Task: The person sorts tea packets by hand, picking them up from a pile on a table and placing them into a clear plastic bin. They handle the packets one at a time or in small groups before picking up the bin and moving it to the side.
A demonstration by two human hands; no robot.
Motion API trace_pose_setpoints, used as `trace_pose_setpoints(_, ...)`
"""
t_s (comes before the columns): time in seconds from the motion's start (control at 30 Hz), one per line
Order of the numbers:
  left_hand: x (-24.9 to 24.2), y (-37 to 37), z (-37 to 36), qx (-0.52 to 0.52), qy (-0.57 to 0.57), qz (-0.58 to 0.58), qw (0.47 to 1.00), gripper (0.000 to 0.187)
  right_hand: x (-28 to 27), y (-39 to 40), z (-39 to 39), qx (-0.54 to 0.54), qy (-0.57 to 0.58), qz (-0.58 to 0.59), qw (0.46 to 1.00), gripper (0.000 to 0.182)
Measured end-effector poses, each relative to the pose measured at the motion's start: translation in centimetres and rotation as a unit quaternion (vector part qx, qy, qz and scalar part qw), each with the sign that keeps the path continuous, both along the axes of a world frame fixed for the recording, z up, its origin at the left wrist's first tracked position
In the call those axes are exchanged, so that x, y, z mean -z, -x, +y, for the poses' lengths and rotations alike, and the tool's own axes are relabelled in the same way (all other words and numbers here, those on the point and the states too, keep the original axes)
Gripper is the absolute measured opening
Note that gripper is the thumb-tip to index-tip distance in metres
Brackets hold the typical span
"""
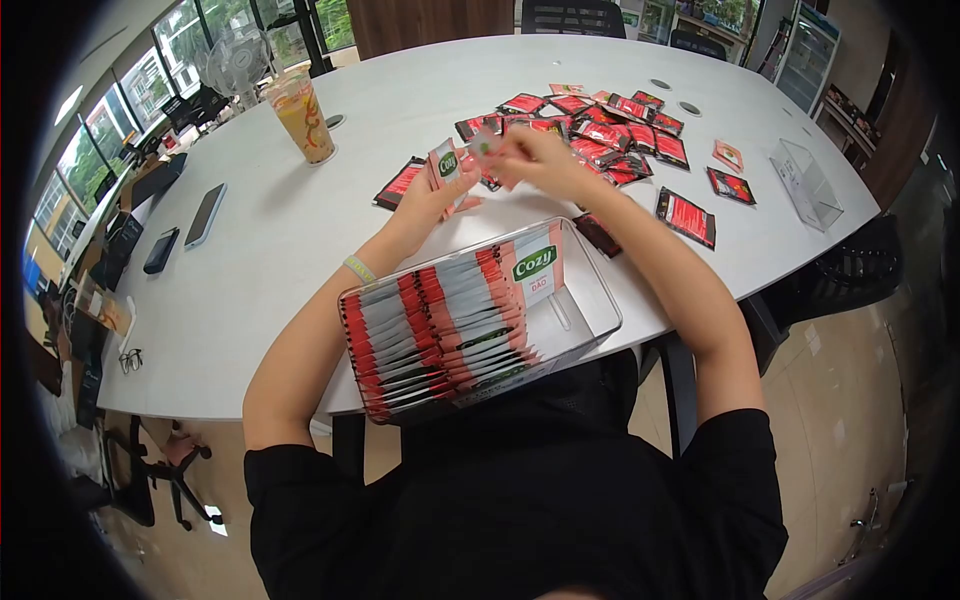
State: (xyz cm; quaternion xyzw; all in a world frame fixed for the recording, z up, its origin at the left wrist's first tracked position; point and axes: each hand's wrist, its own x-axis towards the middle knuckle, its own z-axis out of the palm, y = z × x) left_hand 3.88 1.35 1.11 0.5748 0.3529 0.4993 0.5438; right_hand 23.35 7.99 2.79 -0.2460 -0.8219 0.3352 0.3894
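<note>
Nearest me, the black short-sleeved shirt (520, 500) of the seated person runs out of view at the bottom, and it hides part of the white table's (300, 220) near edge. Against it sits a clear rectangular plastic box (555, 322), tilted; what bears its near side I can't make out. Tight rows of red, grey and pink foil sachets (435, 330) fill most of it, overlapping so that only edges show, while one pink-and-white sachet marked "Cozy" (537, 268) faces up at the far side. Just beyond the box, the left hand (432, 203), a pale band (358, 268) round its wrist, is closed round a pale pink packet with a green label (447, 165), its lower part covered by the fingers. Close beside it, the right hand (545, 160) is bent, fingertips pinched on a second small packet (487, 150), too blurred to read. A red-and-black sachet (598, 235) lies half under the right forearm, and another (398, 185) peeps out by the left hand. Past both hands spreads a loose heap of red-and-black sachets (605, 135), partly masked by the right hand. Farther off, the room's edges disappear into dark curved corners.
</note>
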Motion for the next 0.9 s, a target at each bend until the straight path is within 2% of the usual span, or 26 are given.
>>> trace_pose_setpoints(0.03,0.2,0.3,0.2,-0.001,-0.001,0.001,1.000,0.055,0.6,1.2,0.0,-0.029,0.032,0.004,0.999,0.024)
trace_pose_setpoints(0.1,0.5,0.7,0.5,-0.016,0.002,0.087,0.996,0.056,0.9,2.7,-0.4,-0.052,-0.007,-0.019,0.998,0.016)
trace_pose_setpoints(0.13,0.6,0.4,0.5,-0.014,-0.010,0.060,0.998,0.048,0.7,3.0,-0.6,-0.052,-0.008,-0.020,0.998,0.016)
trace_pose_setpoints(0.2,0.4,0.3,0.3,0.002,-0.020,0.048,0.999,0.044,0.1,3.1,-1.0,-0.124,0.146,-0.011,0.982,0.016)
trace_pose_setpoints(0.3,-0.2,0.3,0.1,0.024,-0.018,0.056,0.998,0.036,0.4,3.3,-0.6,-0.155,0.181,0.037,0.971,0.027)
trace_pose_setpoints(0.33,-0.2,0.4,0.2,0.032,-0.009,0.079,0.996,0.032,-0.1,3.0,-0.5,-0.156,0.181,0.032,0.971,0.027)
trace_pose_setpoints(0.4,0.2,0.6,0.4,0.008,0.011,0.059,0.998,0.035,-1.3,1.6,-0.3,-0.132,0.257,-0.034,0.957,0.032)
trace_pose_setpoints(0.43,0.4,0.6,0.4,-0.012,0.034,0.043,0.998,0.039,-1.3,1.4,0.5,-0.094,0.244,-0.012,0.965,0.043)
trace_pose_setpoints(0.5,0.7,0.6,0.5,-0.011,0.027,-0.002,1.000,0.045,-2.5,0.5,2.3,0.032,0.149,0.008,0.988,0.047)
trace_pose_setpoints(0.57,0.5,0.3,0.0,-0.012,0.017,-0.044,0.999,0.051,-3.3,-1.0,5.4,0.130,0.045,0.016,0.990,0.041)
trace_pose_setpoints(0.7,0.2,0.8,0.0,-0.007,0.001,0.002,1.000,0.065,-3.1,-5.8,13.6,0.283,-0.012,0.007,0.959,0.032)
trace_pose_setpoints(0.77,0.6,0.9,0.5,0.025,0.042,0.011,0.999,0.067,-2.3,-7.6,16.3,0.376,-0.052,-0.021,0.925,0.031)
trace_pose_setpoints(0.8,0.7,0.6,0.4,0.015,0.053,-0.023,0.998,0.065,-2.6,-8.1,16.6,0.395,-0.086,-0.066,0.912,0.031)
trace_pose_setpoints(0.9,-0.1,0.3,-0.2,0.005,0.060,-0.033,0.998,0.061,-2.5,-9.1,18.5,0.417,-0.156,-0.165,0.880,0.031)
